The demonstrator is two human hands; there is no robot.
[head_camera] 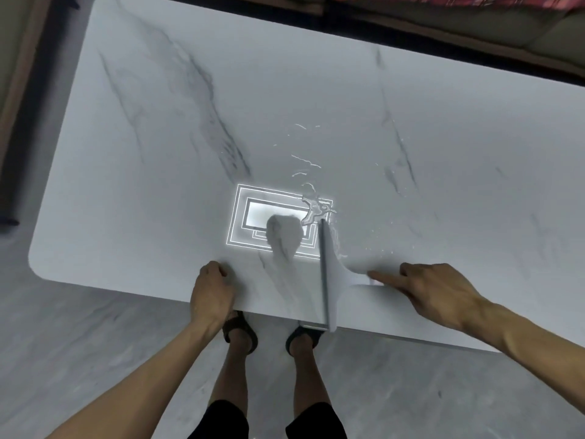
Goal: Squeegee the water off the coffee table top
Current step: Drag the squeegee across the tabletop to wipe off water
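Head view: the table (pixel 443 137) is shiny and white, with grey lines like stone. A small puddle (pixel 314 211) sits near the middle, with thin wet streaks past it and drops to its right. The squeegee (pixel 327 274) is pale grey. Its long blade lies on the top, from the puddle to the near edge. The right hand (pixel 433 289) holds the handle, one finger pointing along it. The left hand (pixel 212 293) rests on the top, fingers curled, holding nothing.
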